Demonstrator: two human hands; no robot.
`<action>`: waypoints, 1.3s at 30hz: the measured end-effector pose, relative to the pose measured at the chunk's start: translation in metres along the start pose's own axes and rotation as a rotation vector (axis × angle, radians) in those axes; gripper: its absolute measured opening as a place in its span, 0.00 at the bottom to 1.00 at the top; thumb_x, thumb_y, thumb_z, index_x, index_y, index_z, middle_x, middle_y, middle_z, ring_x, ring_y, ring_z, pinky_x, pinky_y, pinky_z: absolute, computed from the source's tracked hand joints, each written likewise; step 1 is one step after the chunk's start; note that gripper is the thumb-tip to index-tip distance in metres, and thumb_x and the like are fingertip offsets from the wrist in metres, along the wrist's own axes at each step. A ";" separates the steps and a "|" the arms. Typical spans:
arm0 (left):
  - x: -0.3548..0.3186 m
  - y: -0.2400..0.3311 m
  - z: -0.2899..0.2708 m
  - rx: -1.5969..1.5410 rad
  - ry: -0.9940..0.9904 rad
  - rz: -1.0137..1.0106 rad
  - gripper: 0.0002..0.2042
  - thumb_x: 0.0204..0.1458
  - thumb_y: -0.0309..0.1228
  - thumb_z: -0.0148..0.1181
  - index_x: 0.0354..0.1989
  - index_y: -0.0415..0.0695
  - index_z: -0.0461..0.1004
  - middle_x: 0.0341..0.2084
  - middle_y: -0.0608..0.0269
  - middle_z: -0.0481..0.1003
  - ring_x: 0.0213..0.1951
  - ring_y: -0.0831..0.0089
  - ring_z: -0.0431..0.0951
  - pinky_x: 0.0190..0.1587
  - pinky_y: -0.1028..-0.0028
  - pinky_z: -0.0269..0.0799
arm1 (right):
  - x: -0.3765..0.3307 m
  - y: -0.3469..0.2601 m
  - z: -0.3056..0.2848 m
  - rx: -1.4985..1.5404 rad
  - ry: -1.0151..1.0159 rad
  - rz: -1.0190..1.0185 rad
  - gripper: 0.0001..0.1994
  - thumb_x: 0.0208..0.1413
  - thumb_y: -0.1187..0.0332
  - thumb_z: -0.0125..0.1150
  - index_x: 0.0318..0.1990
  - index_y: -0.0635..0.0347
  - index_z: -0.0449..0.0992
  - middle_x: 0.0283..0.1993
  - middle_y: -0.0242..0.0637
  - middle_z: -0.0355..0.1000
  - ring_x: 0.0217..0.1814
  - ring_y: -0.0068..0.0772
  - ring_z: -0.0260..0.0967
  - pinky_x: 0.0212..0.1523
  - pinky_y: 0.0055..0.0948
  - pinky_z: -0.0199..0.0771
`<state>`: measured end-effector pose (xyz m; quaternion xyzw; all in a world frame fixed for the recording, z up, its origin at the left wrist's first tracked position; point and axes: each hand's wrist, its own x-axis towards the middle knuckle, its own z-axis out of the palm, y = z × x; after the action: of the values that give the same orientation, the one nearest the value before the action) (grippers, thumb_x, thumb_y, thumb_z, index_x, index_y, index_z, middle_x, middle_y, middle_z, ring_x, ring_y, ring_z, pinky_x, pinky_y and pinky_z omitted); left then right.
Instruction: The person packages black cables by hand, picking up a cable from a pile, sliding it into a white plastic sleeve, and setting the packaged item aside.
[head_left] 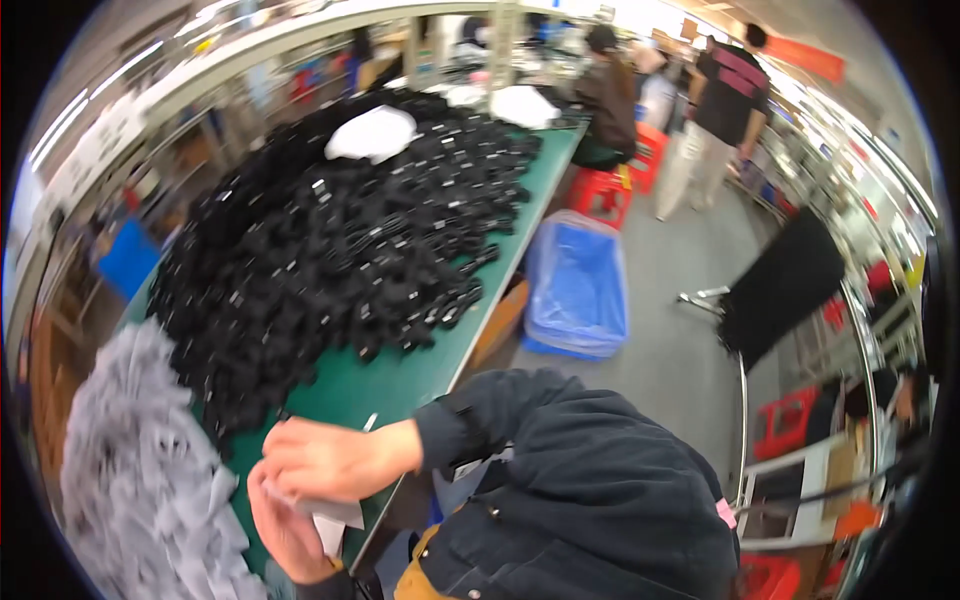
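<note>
My right hand (pixel 325 457) is closed over a pale, flat piece (pixel 343 512) that looks like thin cloth or paper. Just below it, my left hand (pixel 283 528) curls its fingers against the same piece from the other side. Part of the piece is hidden between the hands, and motion blurs it. Both hands are above the near end of a green table (pixel 395 385). Beside them on the left lies a heap of grey, gauzy fabric pieces (pixel 145 460). Beyond them spreads a large pile of black strap-like pieces (pixel 340 240) with small shiny bits.
White bundles (pixel 370 134) rest on the far part of the black pile. A blue bin lined with clear plastic (pixel 575 285) stands right of the table. Further off are red stools (pixel 600 195), a seated person (pixel 612 100) and a standing person (pixel 730 95). A black panel (pixel 785 285) stands at right.
</note>
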<state>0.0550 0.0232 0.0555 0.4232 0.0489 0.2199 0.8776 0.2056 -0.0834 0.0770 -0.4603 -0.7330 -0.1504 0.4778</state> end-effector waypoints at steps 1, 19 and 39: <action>-0.004 -0.004 0.010 -0.043 0.071 0.030 0.16 0.63 0.32 0.54 0.56 0.37 0.66 0.45 0.61 0.73 0.51 0.72 0.73 0.54 0.74 0.67 | 0.004 0.000 -0.002 -0.054 0.006 0.012 0.07 0.54 0.70 0.60 0.39 0.61 0.73 0.43 0.40 0.69 0.50 0.42 0.66 0.52 0.42 0.67; -0.022 0.041 -0.047 1.583 0.522 0.560 0.12 0.52 0.26 0.64 0.45 0.39 0.77 0.44 0.58 0.76 0.39 0.67 0.77 0.43 0.71 0.73 | -0.063 0.109 0.032 -0.133 -0.455 0.432 0.11 0.54 0.65 0.65 0.45 0.48 0.79 0.41 0.41 0.68 0.42 0.46 0.72 0.42 0.40 0.76; -0.021 -0.075 -0.033 1.582 0.310 0.351 0.06 0.48 0.24 0.65 0.31 0.40 0.73 0.29 0.57 0.71 0.32 0.57 0.76 0.35 0.62 0.72 | -0.091 0.046 0.006 0.806 -0.202 1.233 0.14 0.63 0.72 0.56 0.55 0.65 0.72 0.39 0.31 0.75 0.33 0.16 0.68 0.33 0.19 0.71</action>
<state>0.0533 -0.0031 -0.0253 0.8825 0.2429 0.3102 0.2567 0.2506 -0.1036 -0.0127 -0.5889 -0.3802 0.4685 0.5377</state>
